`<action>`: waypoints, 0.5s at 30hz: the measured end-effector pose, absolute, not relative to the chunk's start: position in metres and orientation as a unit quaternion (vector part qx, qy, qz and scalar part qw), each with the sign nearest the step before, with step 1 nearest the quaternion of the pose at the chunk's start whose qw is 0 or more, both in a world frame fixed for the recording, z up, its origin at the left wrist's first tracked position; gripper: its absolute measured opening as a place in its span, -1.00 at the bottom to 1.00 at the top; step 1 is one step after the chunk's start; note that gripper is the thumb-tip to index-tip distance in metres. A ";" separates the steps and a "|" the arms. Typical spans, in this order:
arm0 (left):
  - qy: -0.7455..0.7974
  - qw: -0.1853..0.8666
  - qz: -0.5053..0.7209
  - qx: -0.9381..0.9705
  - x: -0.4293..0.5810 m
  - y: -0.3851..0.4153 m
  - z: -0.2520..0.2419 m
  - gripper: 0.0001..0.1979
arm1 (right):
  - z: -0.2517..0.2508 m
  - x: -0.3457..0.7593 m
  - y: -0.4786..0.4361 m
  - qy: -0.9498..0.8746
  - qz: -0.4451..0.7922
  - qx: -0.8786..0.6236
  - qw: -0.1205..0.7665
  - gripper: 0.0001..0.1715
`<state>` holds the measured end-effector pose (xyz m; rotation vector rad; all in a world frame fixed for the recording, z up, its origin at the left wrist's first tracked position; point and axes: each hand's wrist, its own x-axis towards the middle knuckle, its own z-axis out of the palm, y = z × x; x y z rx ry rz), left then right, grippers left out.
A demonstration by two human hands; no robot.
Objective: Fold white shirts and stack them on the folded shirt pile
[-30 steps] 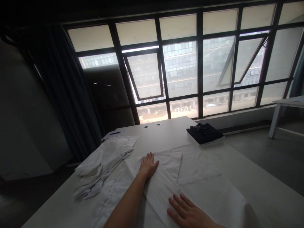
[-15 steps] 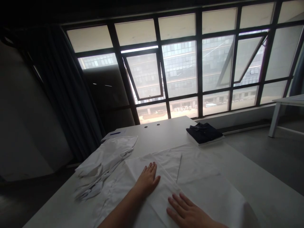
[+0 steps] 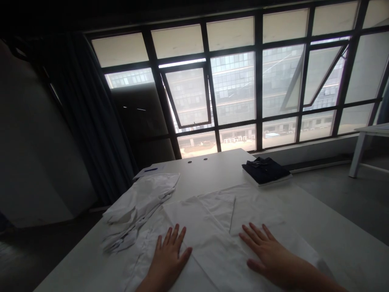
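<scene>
A white shirt (image 3: 209, 239) lies spread on the white table in front of me, with one part folded over and a sleeve-like flap (image 3: 221, 209) near its far side. My left hand (image 3: 168, 255) rests on the left part of the cloth, palm down, fingers spread. On the right part lies my right hand (image 3: 267, 251), also flat with its fingers apart. Neither hand grips anything. The near edge of the garment runs out of view at the bottom.
Left of the shirt lies a loose heap of white clothing (image 3: 142, 202). A folded dark polo shirt (image 3: 266, 170) sits on a white folded piece at the right. Paper with a pen (image 3: 151, 169) lies at the far left. Another table (image 3: 373, 129) stands at right, windows (image 3: 234, 89) behind.
My left hand has slid left and nearer to me. My right hand has moved right and a little farther away, its fingers now more spread.
</scene>
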<state>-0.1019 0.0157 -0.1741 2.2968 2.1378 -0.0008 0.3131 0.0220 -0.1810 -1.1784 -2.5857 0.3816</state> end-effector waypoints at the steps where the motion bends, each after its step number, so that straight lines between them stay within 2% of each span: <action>1: 0.683 0.006 -0.003 0.731 -0.102 0.016 -0.173 -0.23 | -0.182 0.322 0.026 -0.893 0.138 -0.412 0.119 -0.22; 5: 0.681 0.014 0.000 0.733 -0.103 0.019 -0.171 -0.22 | -0.189 0.358 0.044 -0.877 0.128 -0.457 0.077 -0.24; 15: 0.663 0.022 0.013 0.749 -0.101 0.064 -0.167 -0.22 | -0.208 0.416 0.106 -0.816 0.019 -0.572 0.080 -0.24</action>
